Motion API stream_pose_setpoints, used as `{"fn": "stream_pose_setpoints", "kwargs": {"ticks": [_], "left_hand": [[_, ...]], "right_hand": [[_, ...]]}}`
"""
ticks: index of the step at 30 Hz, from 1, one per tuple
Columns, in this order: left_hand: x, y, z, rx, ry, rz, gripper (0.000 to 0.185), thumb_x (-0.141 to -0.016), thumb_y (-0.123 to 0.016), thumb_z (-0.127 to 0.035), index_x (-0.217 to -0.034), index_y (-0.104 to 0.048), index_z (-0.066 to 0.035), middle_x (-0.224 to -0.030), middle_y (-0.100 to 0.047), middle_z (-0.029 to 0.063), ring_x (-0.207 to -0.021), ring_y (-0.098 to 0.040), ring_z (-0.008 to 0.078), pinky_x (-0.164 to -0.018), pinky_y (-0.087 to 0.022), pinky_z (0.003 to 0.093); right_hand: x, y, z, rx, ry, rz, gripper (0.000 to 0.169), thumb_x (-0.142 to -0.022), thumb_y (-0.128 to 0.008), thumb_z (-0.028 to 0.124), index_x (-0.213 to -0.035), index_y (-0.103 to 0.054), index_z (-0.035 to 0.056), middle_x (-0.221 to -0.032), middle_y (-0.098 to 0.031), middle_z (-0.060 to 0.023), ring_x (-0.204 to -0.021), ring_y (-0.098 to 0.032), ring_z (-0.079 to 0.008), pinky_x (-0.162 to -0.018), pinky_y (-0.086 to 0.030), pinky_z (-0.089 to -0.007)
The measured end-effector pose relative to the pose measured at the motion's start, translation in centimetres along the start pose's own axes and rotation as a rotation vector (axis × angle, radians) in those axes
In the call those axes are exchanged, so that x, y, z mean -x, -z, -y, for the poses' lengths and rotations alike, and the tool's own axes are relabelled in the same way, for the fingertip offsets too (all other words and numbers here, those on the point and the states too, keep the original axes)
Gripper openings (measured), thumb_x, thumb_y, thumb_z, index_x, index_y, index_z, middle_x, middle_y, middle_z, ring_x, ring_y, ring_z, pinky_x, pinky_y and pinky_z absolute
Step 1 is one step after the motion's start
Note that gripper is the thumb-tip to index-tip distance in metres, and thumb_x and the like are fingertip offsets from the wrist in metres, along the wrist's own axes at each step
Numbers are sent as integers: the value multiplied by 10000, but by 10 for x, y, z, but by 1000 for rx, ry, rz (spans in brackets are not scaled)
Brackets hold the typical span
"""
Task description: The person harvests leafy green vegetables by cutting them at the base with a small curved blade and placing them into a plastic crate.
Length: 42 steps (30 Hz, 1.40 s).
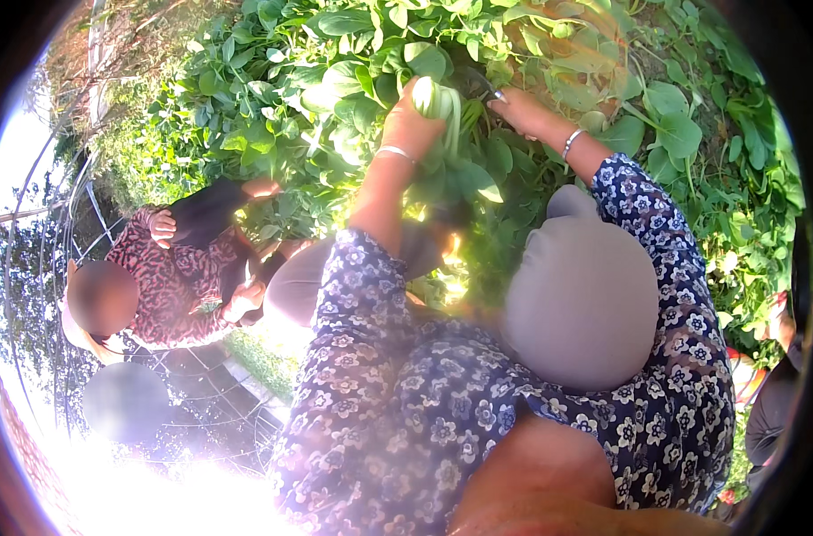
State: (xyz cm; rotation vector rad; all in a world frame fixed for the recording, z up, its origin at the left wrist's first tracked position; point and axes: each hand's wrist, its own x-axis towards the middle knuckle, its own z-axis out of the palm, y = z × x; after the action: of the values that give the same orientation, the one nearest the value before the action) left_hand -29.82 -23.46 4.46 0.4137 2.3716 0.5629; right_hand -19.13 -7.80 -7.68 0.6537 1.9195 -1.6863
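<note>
My left hand [413, 124] is closed around the pale stalks of a bunch of leafy greens [440, 104], whose leaves hang down toward my knees. To its right, my right hand [519, 110] grips a tool with a dark blade [477, 82], probably a knife; its handle is mostly hidden in the fingers. The blade reaches in among the stems of the growing greens, close to the bunch. A bracelet circles each wrist.
Dense leafy plants [259, 87] surround both hands. At the left, a person in a patterned top [179, 281] is close by. Part of another person [772, 415] shows at the right edge. Curved frame bars [88, 194] stand at the far left.
</note>
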Motion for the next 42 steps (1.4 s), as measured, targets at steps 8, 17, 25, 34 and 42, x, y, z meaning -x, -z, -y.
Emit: {"fn": "stream_pose_setpoints", "kwargs": {"ticks": [8, 17, 25, 34, 42], "left_hand": [[29, -73, -58, -499, -141, 521, 893, -649, -620, -178, -1387, -135, -49, -911, -606, 262, -840, -598, 375, -782, -467, 395], [11, -62, -25, -707, 111, 315, 861, -752, -531, -185, -1386, 23, -3, -970, -607, 242, -872, -611, 340, -775, -472, 385], [25, -70, -6, -739, 112, 285, 812, -743, -525, -152, -1392, -50, -32, -927, -621, 225, -839, -621, 340, -744, -481, 406], [57, -65, -40, -695, -37, 351, 715, -778, -562, -392, -1367, -223, -170, -929, -614, 232, -845, -588, 414, -727, -467, 457], [69, -56, -102, 353, -376, 388, 777, -655, -619, 28, -1353, -290, -60, -1037, -576, 78, -892, -551, 151, -817, -452, 271]], "right_hand": [[-47, -34, -146, -59, 269, -164, 250, -871, -468, 187, -910, -556, -43, -707, -566, -200, -460, -555, -291, -369, -418, -396], [6, -22, -65, -160, -11, 143, 270, -848, -464, 228, -780, -479, -33, -578, -472, -110, -393, -423, -220, -341, -350, -376], [11, -30, -61, 48, 76, -11, 298, -852, -474, 230, -928, -543, -50, -825, -603, -224, -762, -589, -332, -735, -443, -411], [73, 5, -19, -129, 92, -38, 357, -814, -512, 312, -904, -556, -31, -838, -604, -228, -782, -586, -383, -727, -451, -452], [145, 56, -3, -911, 394, -192, 237, -829, -590, 310, -959, -548, 116, -624, -467, 7, -397, -359, -75, -337, -266, -247]]}}
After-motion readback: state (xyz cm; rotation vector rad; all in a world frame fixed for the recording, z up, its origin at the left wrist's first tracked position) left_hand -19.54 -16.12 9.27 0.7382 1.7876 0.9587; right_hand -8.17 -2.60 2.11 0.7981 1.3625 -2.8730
